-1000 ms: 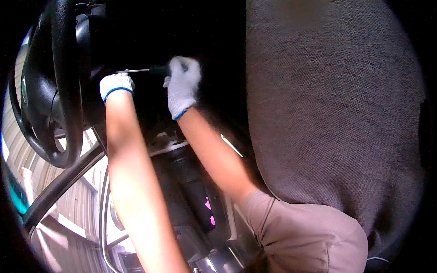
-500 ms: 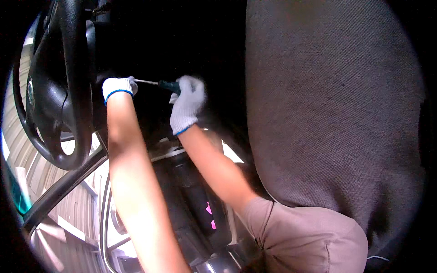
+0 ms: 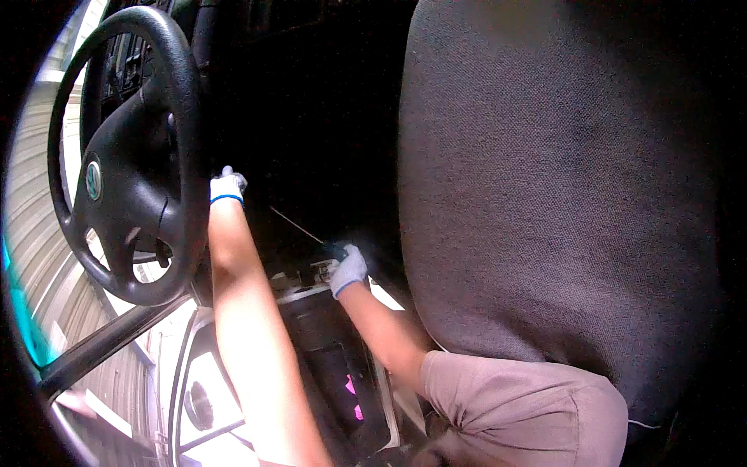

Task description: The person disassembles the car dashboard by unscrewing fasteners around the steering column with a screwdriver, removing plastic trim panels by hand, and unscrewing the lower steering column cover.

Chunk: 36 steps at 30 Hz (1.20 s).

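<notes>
Being gripped by the gloved right hand (image 3: 348, 272), fingers curled around its dark handle, a screwdriver (image 3: 306, 231) is slanted up-left from them, its metal shaft thin and straight. Farther off, whether anything is grasped by the gloved left hand (image 3: 228, 187) cannot be told.

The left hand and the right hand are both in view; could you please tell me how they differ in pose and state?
The right hand grips a screwdriver, while no tool shows in the left hand. The left hand appears beside the steering wheel, whereas the right hand is lower in the picture and nearer the seat. Both wear white gloves with blue cuff edges.
</notes>
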{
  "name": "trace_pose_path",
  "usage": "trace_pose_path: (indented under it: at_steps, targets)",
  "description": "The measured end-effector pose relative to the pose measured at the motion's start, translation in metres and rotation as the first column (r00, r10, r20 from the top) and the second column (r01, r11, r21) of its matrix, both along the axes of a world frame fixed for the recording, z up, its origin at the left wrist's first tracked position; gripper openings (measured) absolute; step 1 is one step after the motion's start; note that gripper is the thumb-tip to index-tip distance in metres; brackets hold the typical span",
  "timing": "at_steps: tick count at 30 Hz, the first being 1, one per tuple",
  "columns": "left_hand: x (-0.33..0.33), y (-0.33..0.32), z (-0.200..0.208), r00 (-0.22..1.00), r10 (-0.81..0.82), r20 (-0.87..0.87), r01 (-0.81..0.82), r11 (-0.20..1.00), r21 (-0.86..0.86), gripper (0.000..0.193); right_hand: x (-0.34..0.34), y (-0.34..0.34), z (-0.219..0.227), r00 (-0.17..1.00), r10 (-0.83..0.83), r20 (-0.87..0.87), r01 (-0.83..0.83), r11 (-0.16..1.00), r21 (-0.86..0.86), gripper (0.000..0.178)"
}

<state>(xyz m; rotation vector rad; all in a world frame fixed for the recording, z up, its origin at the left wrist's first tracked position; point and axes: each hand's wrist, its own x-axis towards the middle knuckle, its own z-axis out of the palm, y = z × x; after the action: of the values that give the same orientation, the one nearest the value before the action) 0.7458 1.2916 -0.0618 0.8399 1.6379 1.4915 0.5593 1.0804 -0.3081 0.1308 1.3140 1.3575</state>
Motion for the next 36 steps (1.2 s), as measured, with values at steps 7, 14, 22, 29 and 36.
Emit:
trace_pose_path:
  at_steps: [7,14,22,29,36]
  targets:
    - [-0.020,0.053,-0.012,0.967,-0.058,0.246,0.028,0.992,0.124,0.021,-0.026,-0.004,-0.011,0.999,0.017,0.049,-0.011,0.993,-0.117,0.017]
    - [-0.022,0.056,0.000,0.972,0.056,0.226,-0.037,0.995,-0.088,0.024,-0.025,0.009,-0.005,0.989,-0.026,0.149,0.030,0.999,-0.022,0.018]
    - [-0.006,0.028,-0.012,0.959,-0.036,0.280,0.051,0.997,-0.050,0.021,-0.003,0.002,-0.003,0.987,-0.081,0.140,0.084,0.996,-0.014,0.018]
    - [0.025,-0.070,-0.021,0.902,-0.314,0.297,0.306,0.949,0.072,0.021,0.054,-0.015,-0.002,0.931,-0.222,0.290,0.217,0.975,0.050,0.014]
    - [-0.003,-0.174,-0.043,0.795,-0.476,-0.377,0.567,0.803,0.182,0.024,0.098,-0.031,0.035,0.863,-0.265,0.430,0.253,0.964,0.086,0.029]
